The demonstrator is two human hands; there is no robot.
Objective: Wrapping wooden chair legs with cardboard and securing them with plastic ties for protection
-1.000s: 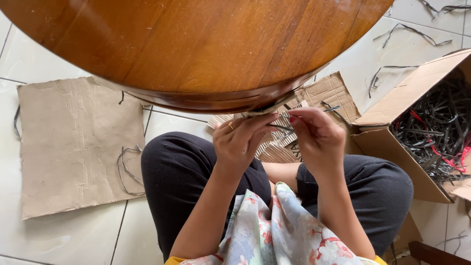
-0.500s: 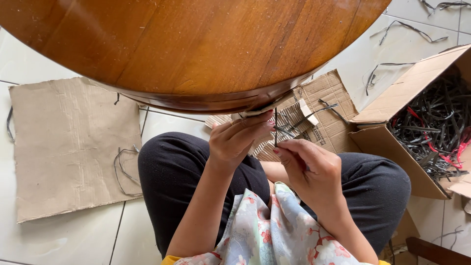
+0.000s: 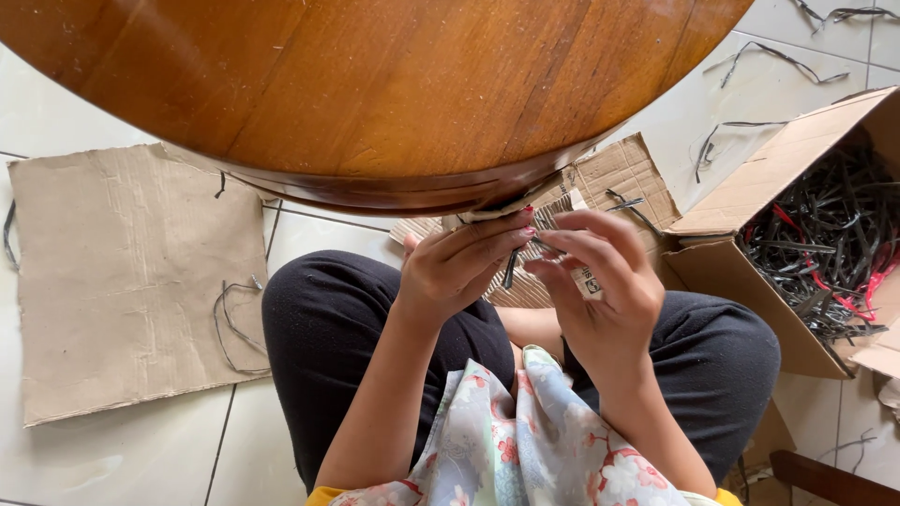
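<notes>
Head view shows the left hand (image 3: 455, 267) and right hand (image 3: 600, 286) both pinching a thin dark strip (image 3: 511, 270) between fingertips, just below the round wooden table (image 3: 375, 94) edge, near the cardboard box (image 3: 750, 272) of similar strips.

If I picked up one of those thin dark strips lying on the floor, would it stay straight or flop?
Probably flop: the dark strips on the cardboard sheet lie in loose curves. They look thin, so likely very light. The one between the left hand and right hand hangs bent.
</notes>
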